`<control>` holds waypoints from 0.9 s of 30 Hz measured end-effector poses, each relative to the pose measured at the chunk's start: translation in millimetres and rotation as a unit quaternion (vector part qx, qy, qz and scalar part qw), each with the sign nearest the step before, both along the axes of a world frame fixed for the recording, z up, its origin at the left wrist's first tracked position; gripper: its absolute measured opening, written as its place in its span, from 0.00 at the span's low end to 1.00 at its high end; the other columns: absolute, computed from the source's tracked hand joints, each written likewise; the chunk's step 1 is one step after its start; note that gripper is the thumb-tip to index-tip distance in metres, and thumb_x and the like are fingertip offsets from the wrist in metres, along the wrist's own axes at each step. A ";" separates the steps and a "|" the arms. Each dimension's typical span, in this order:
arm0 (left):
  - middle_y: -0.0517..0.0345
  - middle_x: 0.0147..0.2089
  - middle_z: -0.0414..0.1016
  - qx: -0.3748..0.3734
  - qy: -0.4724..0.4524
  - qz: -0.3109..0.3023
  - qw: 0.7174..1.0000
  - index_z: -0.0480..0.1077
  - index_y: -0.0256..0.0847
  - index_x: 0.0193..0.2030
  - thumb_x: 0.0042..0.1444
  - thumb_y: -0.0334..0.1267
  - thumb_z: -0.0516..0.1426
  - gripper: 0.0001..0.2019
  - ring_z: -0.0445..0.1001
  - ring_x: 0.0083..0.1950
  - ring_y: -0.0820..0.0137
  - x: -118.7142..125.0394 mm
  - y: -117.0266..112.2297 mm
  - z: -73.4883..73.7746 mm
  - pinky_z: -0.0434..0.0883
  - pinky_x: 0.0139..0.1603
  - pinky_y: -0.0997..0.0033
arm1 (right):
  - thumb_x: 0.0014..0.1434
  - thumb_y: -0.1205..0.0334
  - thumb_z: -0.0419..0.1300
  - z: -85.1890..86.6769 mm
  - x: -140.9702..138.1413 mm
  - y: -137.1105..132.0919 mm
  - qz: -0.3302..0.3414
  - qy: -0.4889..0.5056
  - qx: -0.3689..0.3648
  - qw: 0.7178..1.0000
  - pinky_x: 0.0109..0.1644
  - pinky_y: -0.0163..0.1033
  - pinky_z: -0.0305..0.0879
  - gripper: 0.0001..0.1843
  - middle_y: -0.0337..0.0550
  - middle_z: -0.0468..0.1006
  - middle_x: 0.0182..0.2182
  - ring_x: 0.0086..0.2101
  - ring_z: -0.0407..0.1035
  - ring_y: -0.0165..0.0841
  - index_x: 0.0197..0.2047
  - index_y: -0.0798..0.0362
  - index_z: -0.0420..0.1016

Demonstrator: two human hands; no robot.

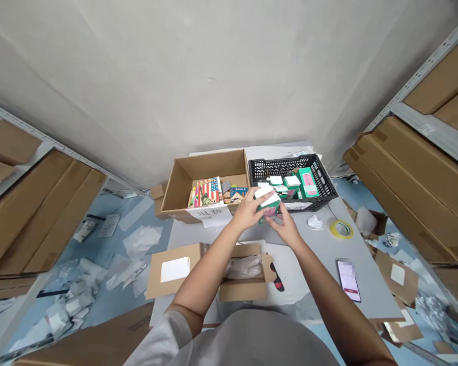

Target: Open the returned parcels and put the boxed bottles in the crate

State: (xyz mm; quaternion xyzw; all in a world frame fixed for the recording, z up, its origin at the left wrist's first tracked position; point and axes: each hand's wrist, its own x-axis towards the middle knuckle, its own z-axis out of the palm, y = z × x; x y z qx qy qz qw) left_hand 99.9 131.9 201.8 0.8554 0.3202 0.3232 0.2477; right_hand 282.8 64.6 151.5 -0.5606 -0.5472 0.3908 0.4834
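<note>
My left hand (246,212) and my right hand (285,227) together hold a small green-and-white carton (270,204) above the table's far edge, tilted, with the fingers of both hands around it. Just behind them stands a black plastic crate (278,165) holding several similar green and white cartons. To the left of the crate, an open cardboard box (208,165) holds picture books (208,192). Below my forearms lies a small opened cardboard carton (244,287) with white wrapped material (243,267) inside, partly hidden by my left forearm.
A grey table (320,254) carries a yellow tape roll (341,229) and a smartphone (348,280) on the right. Metal shelves with flat cardboard sheets (423,168) flank both sides. Scraps of packaging litter the blue floor (107,213). A white wall rises behind the table.
</note>
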 end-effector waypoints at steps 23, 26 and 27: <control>0.36 0.63 0.66 0.004 0.155 0.102 0.983 0.60 0.33 0.65 0.54 0.33 0.64 0.32 0.65 0.66 0.48 86.3 262.5 -117.5 0.63 0.69 0.47 | 0.64 0.65 0.58 -58.4 58.8 292.8 -0.005 -0.314 0.005 0.949 0.66 0.50 0.65 0.30 0.58 0.75 0.61 0.60 0.69 0.48 0.68 0.59 0.68; 0.36 0.62 0.70 -0.007 0.258 0.130 0.957 0.65 0.32 0.61 0.53 0.35 0.66 0.29 0.64 0.67 0.48 88.2 258.7 -120.7 0.60 0.69 0.49 | 0.66 0.66 0.57 -64.0 52.9 292.7 0.040 -0.385 -0.036 0.922 0.66 0.45 0.63 0.27 0.56 0.77 0.60 0.58 0.70 0.45 0.67 0.58 0.71; 0.36 0.61 0.71 -0.015 0.285 0.136 0.949 0.66 0.31 0.60 0.53 0.34 0.66 0.28 0.64 0.66 0.49 89.6 256.8 -121.4 0.60 0.69 0.50 | 0.67 0.66 0.56 -66.4 50.3 291.5 0.062 -0.411 -0.051 0.908 0.66 0.44 0.63 0.25 0.56 0.77 0.60 0.58 0.71 0.44 0.66 0.57 0.73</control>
